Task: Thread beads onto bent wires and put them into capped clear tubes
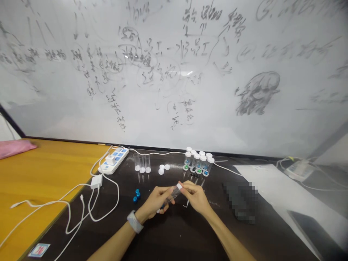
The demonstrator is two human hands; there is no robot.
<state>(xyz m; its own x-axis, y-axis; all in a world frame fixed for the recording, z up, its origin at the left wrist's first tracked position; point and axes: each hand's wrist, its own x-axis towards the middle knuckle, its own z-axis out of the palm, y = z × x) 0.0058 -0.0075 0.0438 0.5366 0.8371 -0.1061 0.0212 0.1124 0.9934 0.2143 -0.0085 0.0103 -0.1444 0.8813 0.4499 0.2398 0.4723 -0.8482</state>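
Observation:
My left hand [157, 200] is closed around a clear plastic tube [174, 194], which is tilted with its upper end to the right. Something blue shows at the tube's lower end, partly covered by my fingers. At the upper end my right hand [196, 197] pinches a white cap [179, 186]; whether it is fully seated I cannot tell. Just below the right fingers is a thin white bent piece [186, 203]. Left of my hands lie several small blue round pieces [136, 195]. Loose white caps [162, 167] lie behind them.
Clear tubes [142, 163] stand at the back left. Several capped tubes [199, 163] with coloured pieces inside stand at the back right. A power strip [114, 161] and white cables [69, 214] lie left. A phone-like dark slab [315, 232] rests on white sheeting [269, 181]. A whiteboard [163, 119] rises behind.

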